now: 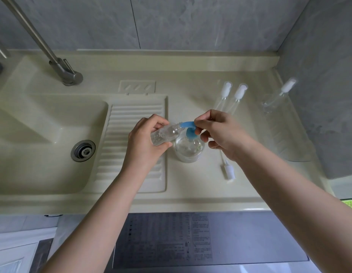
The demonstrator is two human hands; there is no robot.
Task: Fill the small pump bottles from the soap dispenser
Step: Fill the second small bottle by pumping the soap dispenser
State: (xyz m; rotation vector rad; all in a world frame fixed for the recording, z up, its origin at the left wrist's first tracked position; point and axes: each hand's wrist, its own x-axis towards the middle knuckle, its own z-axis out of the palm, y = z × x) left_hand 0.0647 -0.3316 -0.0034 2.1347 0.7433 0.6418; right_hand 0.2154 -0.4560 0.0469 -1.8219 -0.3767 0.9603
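Centre of frame: left hand (145, 142) grips a small clear bottle (164, 134), tilted, its open neck against the blue spout (188, 125) of the soap dispenser (189, 148), which stands on the counter (200, 184) just right of the ribbed drainboard (135, 134). Right hand (220, 133) has thumb and forefinger closed on the spout (remaining fingers loosely curled). Two capped pump bottles (232, 97) lie above the hands, a third (277, 97) at upper right, and a loose pump top (227, 170) lies lower right of the dispenser.
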